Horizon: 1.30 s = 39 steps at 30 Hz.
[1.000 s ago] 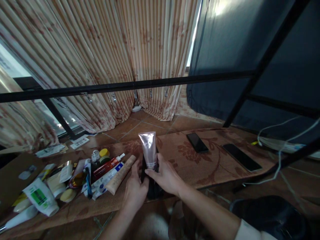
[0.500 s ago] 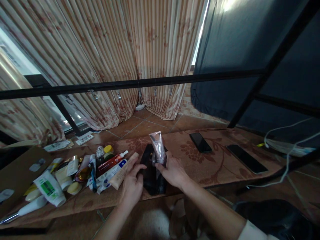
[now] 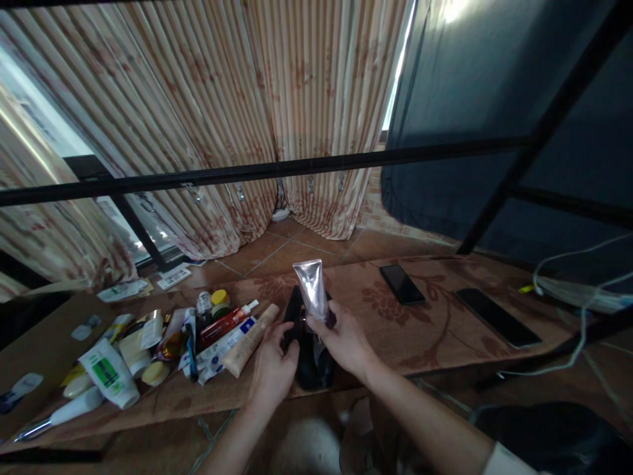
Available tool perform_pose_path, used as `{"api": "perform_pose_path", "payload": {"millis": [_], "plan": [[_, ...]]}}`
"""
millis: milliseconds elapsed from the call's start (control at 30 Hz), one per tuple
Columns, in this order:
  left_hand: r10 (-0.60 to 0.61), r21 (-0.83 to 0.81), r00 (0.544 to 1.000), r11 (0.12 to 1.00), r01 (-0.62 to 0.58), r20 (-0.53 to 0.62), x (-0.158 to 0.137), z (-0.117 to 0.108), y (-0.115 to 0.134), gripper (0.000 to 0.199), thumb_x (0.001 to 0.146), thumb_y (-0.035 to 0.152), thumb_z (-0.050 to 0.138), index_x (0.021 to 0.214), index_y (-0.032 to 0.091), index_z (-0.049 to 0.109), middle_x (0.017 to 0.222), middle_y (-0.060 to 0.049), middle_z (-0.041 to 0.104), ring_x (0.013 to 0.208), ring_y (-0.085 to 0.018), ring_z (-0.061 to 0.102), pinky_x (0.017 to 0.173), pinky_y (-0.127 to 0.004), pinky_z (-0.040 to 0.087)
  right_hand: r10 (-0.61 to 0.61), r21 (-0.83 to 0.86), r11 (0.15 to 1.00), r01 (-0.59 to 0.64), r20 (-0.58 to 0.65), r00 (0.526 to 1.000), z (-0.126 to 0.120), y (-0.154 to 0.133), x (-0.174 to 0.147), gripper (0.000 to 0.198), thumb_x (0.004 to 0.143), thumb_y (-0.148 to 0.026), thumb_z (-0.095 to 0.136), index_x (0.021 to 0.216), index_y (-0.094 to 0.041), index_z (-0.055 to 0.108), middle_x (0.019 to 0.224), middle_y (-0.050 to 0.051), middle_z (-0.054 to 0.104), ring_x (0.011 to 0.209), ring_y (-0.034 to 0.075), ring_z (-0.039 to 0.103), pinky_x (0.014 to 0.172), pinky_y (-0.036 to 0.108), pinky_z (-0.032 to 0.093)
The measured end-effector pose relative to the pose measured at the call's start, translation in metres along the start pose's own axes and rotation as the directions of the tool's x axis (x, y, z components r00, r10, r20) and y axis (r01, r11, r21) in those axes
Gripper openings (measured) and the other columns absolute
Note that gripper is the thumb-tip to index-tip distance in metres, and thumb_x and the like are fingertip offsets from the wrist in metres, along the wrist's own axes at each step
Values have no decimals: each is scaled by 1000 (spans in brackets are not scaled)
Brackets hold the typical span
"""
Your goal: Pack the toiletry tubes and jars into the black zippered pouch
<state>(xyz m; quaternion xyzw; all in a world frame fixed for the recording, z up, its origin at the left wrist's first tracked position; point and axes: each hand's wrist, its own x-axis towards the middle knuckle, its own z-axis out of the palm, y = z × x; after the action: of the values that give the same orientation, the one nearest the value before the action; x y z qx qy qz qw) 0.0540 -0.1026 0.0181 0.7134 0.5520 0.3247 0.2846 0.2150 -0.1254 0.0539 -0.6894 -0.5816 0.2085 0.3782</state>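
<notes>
My right hand (image 3: 349, 344) is closed round the lower part of a shiny pinkish-silver squeeze tube (image 3: 313, 285), which stands with its flat crimped end up. Beneath the tube lies a black pouch-like thing (image 3: 315, 369), partly covered by both hands; its exact kind is hard to make out. On its left side, my left hand (image 3: 274, 361) grips the edge between thumb and fingers. Just left of that hand lies a beige tube (image 3: 250, 343), with a white and blue tube (image 3: 225, 349) and a red spray bottle (image 3: 227, 323) beyond it.
Several cosmetics, among them a white and green tube (image 3: 109, 373), crowd the left of the cloth-covered surface (image 3: 390, 336). A cardboard box (image 3: 44, 343) stands at far left. Two dark phones (image 3: 402, 284) lie to the right. A black metal bar (image 3: 316, 163) crosses beyond.
My left hand has moved right and now grips the edge of the black pouch-like thing, which looks narrower. The tube stays in my right hand. The view has shifted slightly.
</notes>
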Motion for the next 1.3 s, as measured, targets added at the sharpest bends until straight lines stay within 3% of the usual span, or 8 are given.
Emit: {"api": "perform_pose_path", "payload": {"millis": [267,500,733,900,1067,1300], "plan": [[-21,44,1000,999,20,16,0,0,7,39,79,31,51,115,17,58,116,-10,62,74,-16,62,74,-36,51,-43,-4,999,43,-8,999,2,-1,-1,25,78,-46,59,79,-21,60,79,2,63,76,17,56,68,26,36],[120,-16,993,993,-120,-4,2,10,2,43,71,29,63,112,20,61,112,-7,61,105,-23,57,89,-38,48,-37,-58,998,39,42,998,-3,-11,-5,24,75,-38,63,90,-19,62,87,5,66,81,18,60,71,27,39],[138,14,989,990,-139,52,1,9,5,33,72,32,63,103,20,64,125,-9,52,125,-26,44,104,-43,37,-73,23,997,71,106,992,-8,-12,-6,26,75,-34,63,95,-19,61,89,4,69,84,19,63,72,26,41],[135,41,985,989,-140,103,0,4,9,32,76,29,60,107,21,63,130,-9,49,129,-25,39,107,-43,33,-124,59,991,118,120,985,-9,-9,-5,29,81,-40,56,100,-18,61,88,5,69,78,18,62,71,27,41],[179,15,981,983,-180,76,0,6,4,33,76,29,60,107,20,62,129,-9,50,128,-26,40,107,-46,33,-135,83,989,124,144,980,-7,-9,-6,29,83,-38,55,103,-17,58,88,5,67,76,16,60,70,26,40],[158,-52,987,986,-156,36,-8,5,3,42,75,35,62,115,22,58,133,-10,45,127,-26,41,106,-45,35,-52,-32,998,57,134,990,-6,-7,-5,27,78,-37,59,98,-18,59,80,4,66,73,17,59,67,25,37]]}}
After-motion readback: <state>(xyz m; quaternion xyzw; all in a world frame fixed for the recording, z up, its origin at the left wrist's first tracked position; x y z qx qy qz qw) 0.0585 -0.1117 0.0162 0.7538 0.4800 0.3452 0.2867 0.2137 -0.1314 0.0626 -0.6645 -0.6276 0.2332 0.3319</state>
